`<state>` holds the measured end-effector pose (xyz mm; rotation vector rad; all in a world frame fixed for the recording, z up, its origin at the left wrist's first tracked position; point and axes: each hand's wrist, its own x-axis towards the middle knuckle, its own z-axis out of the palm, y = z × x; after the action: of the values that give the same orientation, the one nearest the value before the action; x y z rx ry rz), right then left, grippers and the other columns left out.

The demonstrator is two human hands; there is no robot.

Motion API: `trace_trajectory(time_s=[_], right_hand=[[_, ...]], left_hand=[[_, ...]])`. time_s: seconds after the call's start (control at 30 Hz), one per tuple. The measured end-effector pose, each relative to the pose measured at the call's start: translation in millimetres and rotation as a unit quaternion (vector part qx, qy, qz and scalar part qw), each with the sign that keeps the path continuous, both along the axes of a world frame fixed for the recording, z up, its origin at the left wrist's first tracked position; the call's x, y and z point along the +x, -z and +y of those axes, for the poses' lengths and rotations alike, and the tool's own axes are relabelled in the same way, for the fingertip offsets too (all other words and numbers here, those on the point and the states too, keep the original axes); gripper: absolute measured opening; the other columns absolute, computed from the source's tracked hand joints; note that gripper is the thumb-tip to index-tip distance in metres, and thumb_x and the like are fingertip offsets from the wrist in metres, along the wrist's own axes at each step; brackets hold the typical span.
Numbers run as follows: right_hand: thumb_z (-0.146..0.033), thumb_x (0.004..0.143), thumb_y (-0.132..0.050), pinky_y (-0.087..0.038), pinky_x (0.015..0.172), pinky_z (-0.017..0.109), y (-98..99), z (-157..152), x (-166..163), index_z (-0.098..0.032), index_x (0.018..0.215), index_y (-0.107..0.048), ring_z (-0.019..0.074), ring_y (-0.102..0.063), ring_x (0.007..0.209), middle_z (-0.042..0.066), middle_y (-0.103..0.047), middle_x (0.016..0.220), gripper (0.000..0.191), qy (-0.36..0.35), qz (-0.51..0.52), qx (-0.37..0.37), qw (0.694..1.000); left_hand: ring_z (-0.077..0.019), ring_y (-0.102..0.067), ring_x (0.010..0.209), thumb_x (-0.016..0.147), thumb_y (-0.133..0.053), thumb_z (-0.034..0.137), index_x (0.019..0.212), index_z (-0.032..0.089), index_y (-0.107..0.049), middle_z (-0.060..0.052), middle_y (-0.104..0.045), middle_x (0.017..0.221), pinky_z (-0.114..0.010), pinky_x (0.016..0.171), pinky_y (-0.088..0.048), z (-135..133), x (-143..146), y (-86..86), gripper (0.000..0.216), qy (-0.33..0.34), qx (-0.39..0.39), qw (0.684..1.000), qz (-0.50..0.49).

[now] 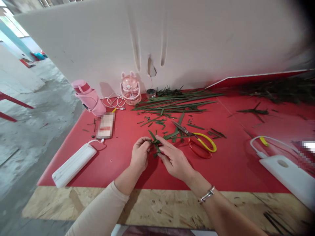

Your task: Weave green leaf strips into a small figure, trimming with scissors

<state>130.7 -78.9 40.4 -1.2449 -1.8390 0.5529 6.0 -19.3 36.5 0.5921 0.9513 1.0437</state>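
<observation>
Between both hands, just above the red table covering, is a small piece of folded or woven green leaf strips (156, 143). My left hand (140, 152) pinches its left side with thumb and forefinger. From the other side, my right hand (174, 160) grips the leaf strips between thumb and fingers. How the strips cross is partly hidden by the fingertips. Scissors (200, 139) with one yellow and one red handle lie right of my right hand, blades slightly apart. Loose cut leaf strips (179, 126) lie under and beside the blades.
Long green leaves (177, 101) are piled at the back beside a small tin (151, 94). A pink bottle (90, 100), a clear pink cup (130, 90) and a phone (106, 125) stand or lie left. White power banks (75, 165) lie on both sides.
</observation>
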Motion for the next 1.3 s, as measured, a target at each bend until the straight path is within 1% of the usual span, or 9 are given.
trace_trajectory(time_s=[0.1, 0.3, 0.4, 0.6, 0.7, 0.83, 0.93, 1.13, 1.3], right_hand=[[-0.012, 0.085, -0.04, -0.04, 0.098, 0.036, 0.3, 0.1, -0.3, -0.02, 0.082, -0.054, 0.0209, -0.032, 0.13, 0.013, -0.051, 0.128, 0.016, 0.002, -0.013, 0.0, 1.0], [-0.01, 0.085, -0.04, -0.041, 0.098, 0.036, 0.3, -1.2, -0.5, -0.019, 0.084, -0.053, 0.0206, -0.035, 0.129, 0.016, -0.04, 0.137, 0.016, 0.004, -0.03, 0.018, 0.999], [-0.009, 0.084, -0.04, -0.04, 0.099, 0.037, 1.8, -0.5, -1.9, -0.018, 0.084, -0.055, 0.0205, -0.036, 0.128, 0.015, -0.043, 0.135, 0.017, 0.005, -0.037, 0.024, 0.999], [-0.012, 0.084, -0.045, -0.043, 0.096, 0.037, 5.0, 2.0, -1.3, -0.018, 0.089, -0.058, 0.0222, -0.039, 0.126, 0.014, -0.046, 0.132, 0.016, 0.078, -0.032, 0.036, 0.996], [-0.012, 0.084, -0.044, -0.042, 0.097, 0.038, 6.1, 2.1, -1.5, -0.018, 0.091, -0.058, 0.0223, -0.038, 0.127, 0.015, -0.045, 0.133, 0.016, 0.065, -0.033, 0.04, 0.996], [-0.011, 0.084, -0.043, -0.041, 0.099, 0.038, 8.9, 1.9, -4.4, -0.017, 0.092, -0.058, 0.0217, -0.037, 0.127, 0.015, -0.045, 0.133, 0.018, 0.058, -0.029, 0.046, 0.997], [-0.012, 0.084, -0.043, -0.041, 0.098, 0.038, 10.1, 1.7, -6.6, -0.018, 0.092, -0.058, 0.0217, -0.038, 0.127, 0.013, -0.05, 0.128, 0.018, 0.076, -0.036, 0.041, 0.996], [-0.013, 0.084, -0.045, -0.043, 0.095, 0.036, 8.0, 1.9, -6.3, -0.018, 0.089, -0.058, 0.0225, -0.042, 0.123, 0.013, -0.053, 0.121, 0.015, 0.091, -0.027, 0.033, 0.995], [-0.011, 0.084, -0.044, -0.045, 0.089, 0.032, 4.3, 2.5, -5.3, -0.019, 0.086, -0.058, 0.0201, -0.051, 0.111, 0.01, -0.059, 0.1, 0.016, 0.076, -0.007, 0.024, 0.997]], left_hand=[[-0.0052, -0.047, 0.047, 0.055, -0.058, 0.012, 0.066, 0.015, -0.052, 0.006, -0.051, 0.051, -0.017, 0.047, -0.037, 0.4, -0.5, -0.9, 0.013, 0.009, -0.001, 1.0, -0.002], [-0.006, -0.048, 0.048, 0.058, -0.063, 0.018, 0.07, 0.013, -0.055, 0.003, -0.054, 0.057, -0.018, 0.045, -0.038, 2.4, -4.2, 0.3, 0.015, 0.069, -0.021, 0.997, 0.017], [-0.0063, -0.049, 0.048, 0.057, -0.064, 0.017, 0.068, 0.014, -0.052, 0.004, -0.054, 0.058, -0.018, 0.044, -0.039, 1.9, -4.7, 1.0, 0.016, 0.062, -0.005, 0.998, 0.028], [-0.007, -0.052, 0.052, 0.059, -0.067, 0.019, 0.067, 0.014, -0.054, 0.003, -0.056, 0.059, -0.019, 0.051, -0.043, -0.1, -4.8, 0.4, 0.016, 0.085, -0.004, 0.996, -0.023], [-0.0059, -0.05, 0.051, 0.061, -0.067, 0.021, 0.067, 0.013, -0.056, 0.003, -0.053, 0.056, -0.019, 0.053, -0.043, 1.0, -5.3, 1.2, 0.015, 0.091, -0.027, 0.995, -0.033], [-0.0055, -0.047, 0.048, 0.058, -0.068, 0.015, 0.067, 0.015, -0.053, 0.005, -0.052, 0.053, -0.019, 0.05, -0.04, 1.6, -4.3, 1.9, 0.017, 0.054, -0.018, 0.997, -0.049], [-0.0055, -0.048, 0.047, 0.058, -0.068, 0.014, 0.066, 0.016, -0.052, 0.005, -0.054, 0.053, -0.017, 0.047, -0.036, 0.2, -2.9, 2.2, 0.018, 0.044, -0.002, 0.996, -0.071], [-0.0042, -0.048, 0.05, 0.063, -0.07, 0.021, 0.066, 0.014, -0.057, 0.003, -0.057, 0.057, -0.016, 0.05, -0.036, -3.8, -1.2, 3.3, 0.016, 0.073, 0.017, 0.993, -0.089], [-0.003, -0.046, 0.048, 0.059, -0.073, 0.02, 0.067, 0.015, -0.059, 0.005, -0.056, 0.056, -0.016, 0.049, -0.037, -5.5, -0.4, 3.7, 0.017, 0.054, 0.037, 0.995, -0.076]])
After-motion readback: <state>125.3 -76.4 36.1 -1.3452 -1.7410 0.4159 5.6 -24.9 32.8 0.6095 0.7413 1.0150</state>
